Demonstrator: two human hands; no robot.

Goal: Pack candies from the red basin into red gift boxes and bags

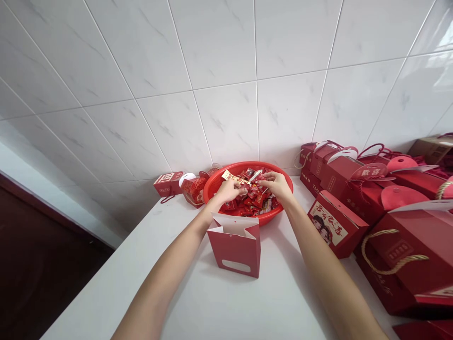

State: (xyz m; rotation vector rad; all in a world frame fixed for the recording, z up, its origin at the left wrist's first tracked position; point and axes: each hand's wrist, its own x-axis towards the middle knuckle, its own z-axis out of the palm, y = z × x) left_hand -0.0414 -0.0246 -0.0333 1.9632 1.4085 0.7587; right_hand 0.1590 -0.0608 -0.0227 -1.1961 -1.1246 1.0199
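A red plastic basket full of wrapped candies stands against the wall. Both hands reach into it from the front. My left hand is over the left half, fingers drawn together among the wrappers, just below a long cream-and-gold packet. My right hand is on the right side, thumb and fingertips pinched close to the candies beside a pale narrow wrapper. What either hand grips is too small to make out. In front of the basket a red paper gift box stands upright, its top open.
Many red gift boxes with rope handles crowd the right side, one bearing a printed couple. Left of the basket sit a small red box and a red patterned package. The white table's left edge drops beside a dark area.
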